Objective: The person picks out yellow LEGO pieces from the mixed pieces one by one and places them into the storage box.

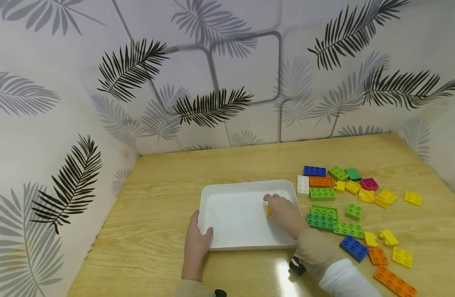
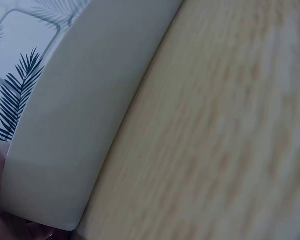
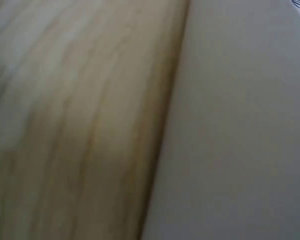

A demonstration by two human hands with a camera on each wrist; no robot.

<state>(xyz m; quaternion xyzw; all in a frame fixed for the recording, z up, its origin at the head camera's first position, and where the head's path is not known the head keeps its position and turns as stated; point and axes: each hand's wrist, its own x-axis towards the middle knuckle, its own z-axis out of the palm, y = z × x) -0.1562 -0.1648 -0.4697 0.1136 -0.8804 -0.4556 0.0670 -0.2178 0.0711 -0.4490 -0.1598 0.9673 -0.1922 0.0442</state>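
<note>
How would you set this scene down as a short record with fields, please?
Left hand: grips the near left corner of the white tray
Right hand: over the tray's right part, holding a yellow toy brick
Surface: wooden table
Loose toy bricks: right of the tray; green, blue, orange, yellow, white, magenta
Backdrop: leaf-patterned

Bounded along far, left and right edges of wood-grain surface (image 1: 160,198) by pale leaf-patterned walls (image 1: 264,78); marked by bright reflection (image 1: 286,276).
</note>
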